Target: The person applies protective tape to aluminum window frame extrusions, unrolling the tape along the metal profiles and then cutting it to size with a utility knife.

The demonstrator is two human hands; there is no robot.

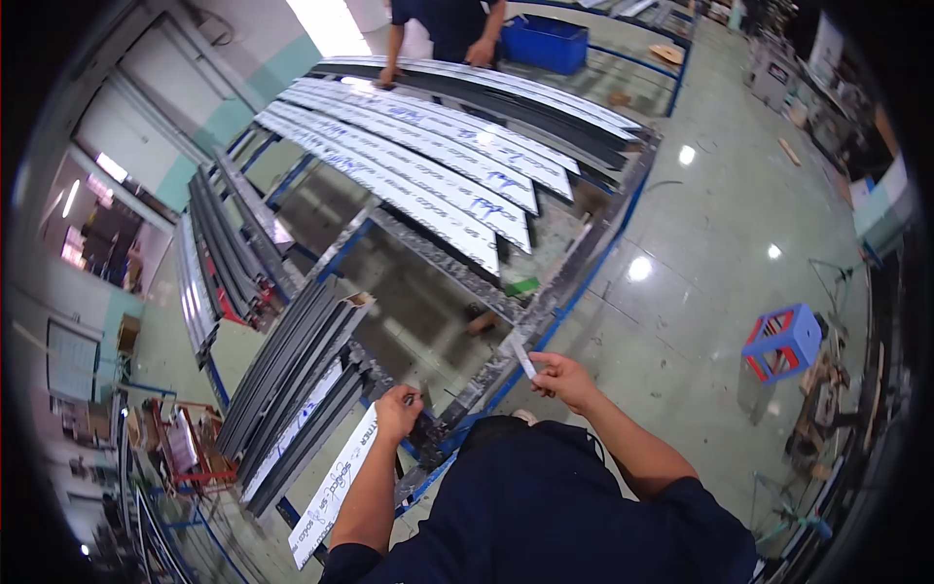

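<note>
Observed a workshop with a glossy pale-green floor [671, 234] and a long, open-framed surface [550, 302] of mottled grey rails with blue edges. Noted across its far part several long white-faced profiles [409, 165] with dark edges, printed lettering, blue handwriting and angled ends. Found a small bright-green piece [522, 287] near those ends.

Recorded the hands as well apart. Found the right hand [564, 383] closed on a narrow, flat, pale strip [523, 357], pinched at its near end and angled toward the near rail. Saw the left hand [397, 414] with curled fingers, beside a small dark item [413, 398]; cannot tell whether clamped on it. Located just beside that hand a white board-like length [336, 487] with dark lettering, and farther left a bundle of long dark-grey profiles [292, 370].

Noted beyond the white-faced profiles a co-worker [443, 29] in dark clothing, with one hand [387, 76] at their far edge, and a blue rectangular bin [545, 44] alongside. Logged on the floor to the right a blue-and-red stool [783, 343].
</note>
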